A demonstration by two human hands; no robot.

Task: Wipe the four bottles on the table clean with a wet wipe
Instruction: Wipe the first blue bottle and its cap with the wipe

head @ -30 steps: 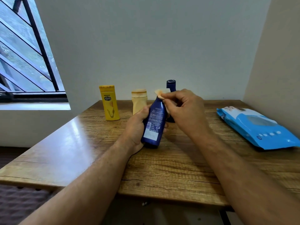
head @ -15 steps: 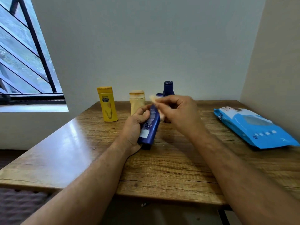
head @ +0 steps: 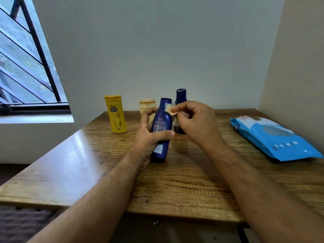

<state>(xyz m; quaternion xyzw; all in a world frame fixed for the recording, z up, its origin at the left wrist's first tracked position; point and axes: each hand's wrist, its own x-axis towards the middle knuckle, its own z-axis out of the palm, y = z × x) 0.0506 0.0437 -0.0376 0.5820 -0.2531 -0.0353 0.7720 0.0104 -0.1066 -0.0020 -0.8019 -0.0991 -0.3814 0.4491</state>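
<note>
My left hand (head: 150, 137) grips a dark blue bottle (head: 161, 123) and holds it almost upright over the wooden table (head: 184, 183). My right hand (head: 196, 123) pinches a small crumpled wet wipe (head: 170, 108) against the bottle's upper right side. Behind them stand a yellow bottle (head: 116, 114), a cream bottle (head: 147, 104) partly hidden by my left fingers, and a second dark blue bottle (head: 181, 96) partly hidden by my right hand.
A blue pack of wet wipes (head: 273, 137) lies flat at the table's right side by the beige wall. A barred window (head: 26, 64) is at the left. The grey wall stands just behind the bottles.
The held blue bottle has swung from a rightward lean to nearly upright, and my left thumb now wraps its front. My right hand with the wipe stays at the bottle's top.
</note>
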